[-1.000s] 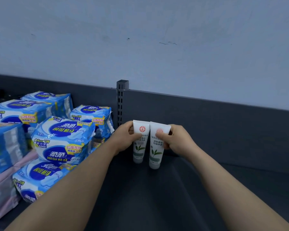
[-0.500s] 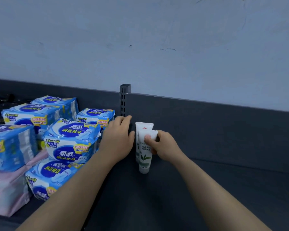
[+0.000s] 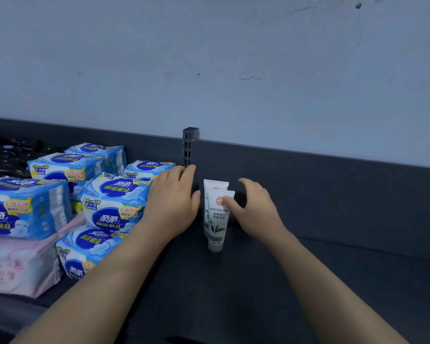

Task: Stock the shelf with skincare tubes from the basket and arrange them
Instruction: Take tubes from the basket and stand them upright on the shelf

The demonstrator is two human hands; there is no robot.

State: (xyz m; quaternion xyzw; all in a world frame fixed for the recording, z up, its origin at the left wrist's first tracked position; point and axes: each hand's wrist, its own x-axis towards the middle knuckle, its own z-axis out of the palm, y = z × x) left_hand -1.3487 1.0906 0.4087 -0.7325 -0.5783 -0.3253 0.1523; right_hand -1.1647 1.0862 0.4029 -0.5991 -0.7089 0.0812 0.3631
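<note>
Your view takes in a pale blue-grey wall [image 3: 209, 58] above a dark grey shelf [image 3: 233, 294] with a low back panel [image 3: 333, 189]. A slotted upright post [image 3: 190, 145] rises from that panel, near centre.

Left portion of shelf: stacked blue-and-white pad packs [image 3: 109, 202], some resting on pink packs [image 3: 18, 266] at the near left edge.

Your left hand [image 3: 171, 207] lies palm down between the blue packs and the tubes, fingers held together and extended toward the post, thumb edge just beside the tubes; contact with them cannot be confirmed. It grips nothing.

Your right hand [image 3: 253, 209] sits on the tubes' right side, fingers curved and loosely spread, thumb tip touching the upper part of the front tube. Not a closed grasp.

Two white skincare tubes stand cap-down on the shelf below the post. The front tube [image 3: 217, 219] carries a red round logo and a green leaf print; the back tube [image 3: 215, 186] is directly behind, mostly covered, only its flat crimped top and left edge visible. Both upright, touching or nearly so. Basket not in frame.
</note>
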